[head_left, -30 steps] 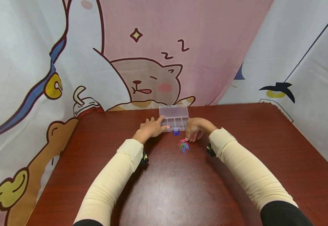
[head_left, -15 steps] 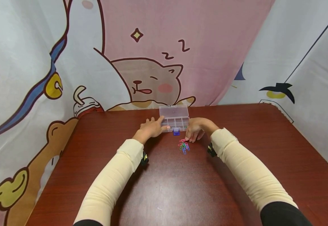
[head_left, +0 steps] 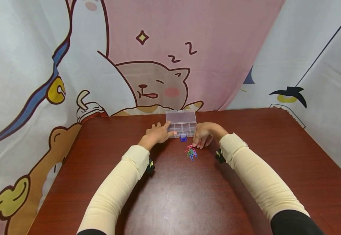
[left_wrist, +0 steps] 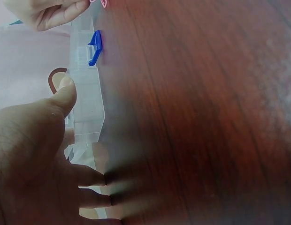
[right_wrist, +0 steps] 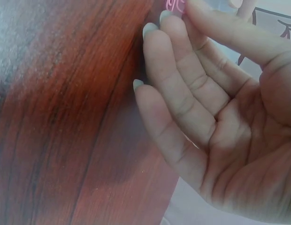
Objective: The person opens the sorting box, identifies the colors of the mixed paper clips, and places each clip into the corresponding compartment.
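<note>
Our right grip, a bare hand, points down at the table with bent fingers, its fingertips at a pink paper clip; we cannot tell whether thumb and finger pinch the clip or merely touch it, as their meeting point is cut off at the top of the right wrist view. Our left grip is open, the fingers spread and the thumb resting on the front wall of a clear plastic box, at its left end.

The box sits near the table's far edge, between our two hands. It is divided into small compartments, and its see-through lid is raised and tilted back behind them. A blue latch sticks out at the middle of the front.

Just in front of the box, on our side, lies a loose pile of paper clips in pink, green and blue, the pink one at its back. The table is reddish-brown wood grain. Behind it hangs a curtain printed with a sleeping cartoon animal.
</note>
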`<state>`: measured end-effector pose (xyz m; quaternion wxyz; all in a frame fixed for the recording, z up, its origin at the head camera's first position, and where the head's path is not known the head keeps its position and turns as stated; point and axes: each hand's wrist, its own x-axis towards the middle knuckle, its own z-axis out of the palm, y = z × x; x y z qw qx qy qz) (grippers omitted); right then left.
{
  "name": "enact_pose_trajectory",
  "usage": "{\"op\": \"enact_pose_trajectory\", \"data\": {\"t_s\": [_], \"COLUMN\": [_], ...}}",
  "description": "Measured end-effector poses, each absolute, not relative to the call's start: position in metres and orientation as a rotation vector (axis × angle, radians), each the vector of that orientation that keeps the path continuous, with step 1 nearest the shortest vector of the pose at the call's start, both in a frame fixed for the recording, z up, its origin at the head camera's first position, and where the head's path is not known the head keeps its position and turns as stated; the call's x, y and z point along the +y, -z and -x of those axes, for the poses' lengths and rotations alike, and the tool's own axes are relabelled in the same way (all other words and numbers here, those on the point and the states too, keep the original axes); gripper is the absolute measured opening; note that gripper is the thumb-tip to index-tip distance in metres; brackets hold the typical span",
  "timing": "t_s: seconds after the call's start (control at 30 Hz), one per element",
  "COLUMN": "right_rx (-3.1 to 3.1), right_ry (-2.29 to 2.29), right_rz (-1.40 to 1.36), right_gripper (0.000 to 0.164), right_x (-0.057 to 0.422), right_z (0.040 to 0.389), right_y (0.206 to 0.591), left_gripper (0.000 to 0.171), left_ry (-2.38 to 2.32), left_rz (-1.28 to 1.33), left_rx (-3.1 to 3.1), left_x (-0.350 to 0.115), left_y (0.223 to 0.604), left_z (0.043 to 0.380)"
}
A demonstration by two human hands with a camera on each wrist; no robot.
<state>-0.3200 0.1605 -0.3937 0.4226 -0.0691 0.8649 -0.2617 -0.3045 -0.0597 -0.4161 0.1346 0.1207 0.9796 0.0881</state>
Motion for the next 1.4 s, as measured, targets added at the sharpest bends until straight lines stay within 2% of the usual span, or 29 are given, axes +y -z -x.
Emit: {"op": "enact_pose_trajectory", "data": {"t_s": [0.33, 0.73, 0.9, 1.07, 1.4], "right_rx": [2.074, 1.942, 1.916, 1.907, 1.937], "right_ry": [0.861, 1.275, 1.415, 1.462, 1.435], "right_rz": [0.146, -0.049, -0.101, -0.109, -0.136], "right_gripper": [0.023, 0.037, 0.036, 0.031, 0.044], "right_x": [0.168, 0.182, 0.184, 0.184, 0.180], "right_z": [0.324, 0.336, 0.339, 0.340, 0.342], "right_y": [0.395, 0.401, 0.398, 0.396, 0.395], "left_gripper": [0.071, 0.071, 0.072, 0.072, 0.072], "left_ry": [-0.276, -0.265, -0.266, -0.282, -0.286], "left_rz": [-0.349, -0.356, -0.358, -0.357, -0.344], "left_rx": [2.830, 2.832, 2.835, 2.841, 2.844], "left_x": [-0.059, -0.059, -0.060, -0.061, -0.059], "left_y": [0.418, 0.417, 0.417, 0.418, 0.418], "left_z": [0.303, 0.304, 0.305, 0.305, 0.307]}}
